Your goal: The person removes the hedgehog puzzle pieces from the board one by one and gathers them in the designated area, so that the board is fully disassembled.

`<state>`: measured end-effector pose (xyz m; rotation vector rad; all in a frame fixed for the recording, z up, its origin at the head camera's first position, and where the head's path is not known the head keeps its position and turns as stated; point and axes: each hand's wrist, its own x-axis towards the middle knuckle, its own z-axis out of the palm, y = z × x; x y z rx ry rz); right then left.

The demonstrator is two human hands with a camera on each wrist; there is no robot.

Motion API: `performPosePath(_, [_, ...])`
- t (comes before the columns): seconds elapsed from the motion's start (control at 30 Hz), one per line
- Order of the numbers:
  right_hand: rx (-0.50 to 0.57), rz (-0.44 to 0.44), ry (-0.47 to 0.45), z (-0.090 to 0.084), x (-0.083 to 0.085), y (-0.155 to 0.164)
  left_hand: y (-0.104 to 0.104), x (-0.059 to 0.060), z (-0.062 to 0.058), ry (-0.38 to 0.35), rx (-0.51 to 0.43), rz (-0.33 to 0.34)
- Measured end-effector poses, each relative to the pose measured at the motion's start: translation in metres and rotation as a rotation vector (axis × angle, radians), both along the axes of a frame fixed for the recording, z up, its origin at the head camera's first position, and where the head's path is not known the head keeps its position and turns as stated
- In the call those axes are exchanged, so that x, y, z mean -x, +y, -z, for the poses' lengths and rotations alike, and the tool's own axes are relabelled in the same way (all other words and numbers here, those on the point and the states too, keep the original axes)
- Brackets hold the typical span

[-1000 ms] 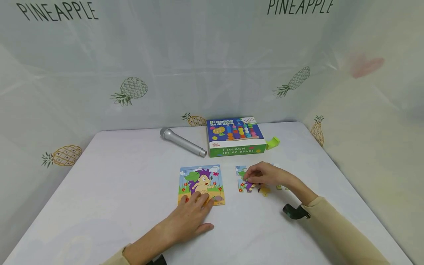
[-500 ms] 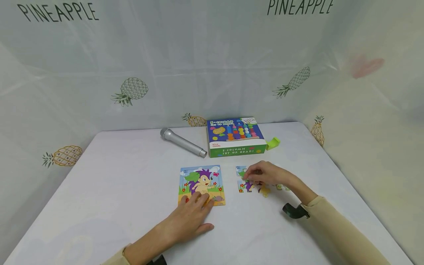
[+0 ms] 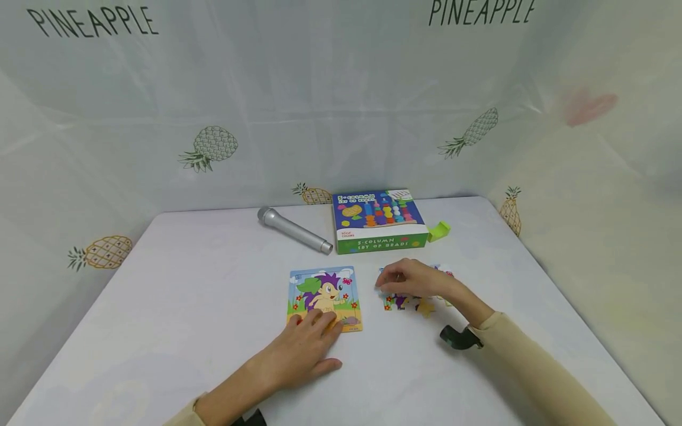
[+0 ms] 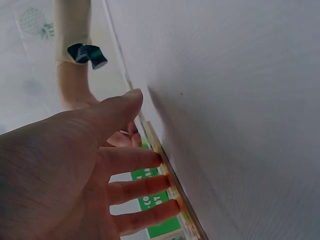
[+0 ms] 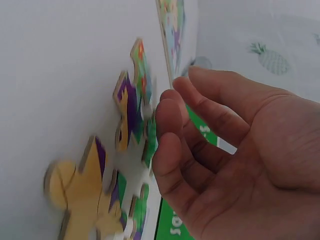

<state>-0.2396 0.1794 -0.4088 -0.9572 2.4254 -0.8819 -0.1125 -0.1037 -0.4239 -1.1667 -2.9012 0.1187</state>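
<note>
A square hedgehog puzzle board lies flat on the white table, finished in blue, green and orange. My left hand rests its spread fingertips along the board's near edge; in the left wrist view the fingers touch that edge. Right of the board, my right hand hovers over a group of loose puzzle pieces, covering some from the head view. Its fingers are loosely bent, and the right wrist view shows nothing held. Beside them lie a yellow piece, a purple-and-yellow piece and a flowered piece.
Behind the board lies a grey toy microphone. A bead-set box stands at the back, with a bright green curled strip at its right side. A pineapple-printed cloth hangs behind the table.
My right hand has shifted left over the loose pieces, showing more pieces on its right and covering the upper-left one. My left hand stays on the board.
</note>
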Motion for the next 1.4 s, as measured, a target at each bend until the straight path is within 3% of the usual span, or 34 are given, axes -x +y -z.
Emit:
performPosePath(0.67, [-0.058, -0.061, 0.044, 0.001, -0.011, -0.071, -0.012, 0.001, -0.002, -0.066, -0.064, -0.008])
performPosePath(1.13, [-0.115, -0.057, 0.073, 0.003, -0.015, -0.085, -0.013, 0.002, 0.0, -0.037, -0.049, 0.01])
performPosePath(1.4, [-0.126, -0.029, 0.043, 0.002, -0.015, -0.086, -0.013, 0.002, -0.003, -0.034, -0.043, 0.012])
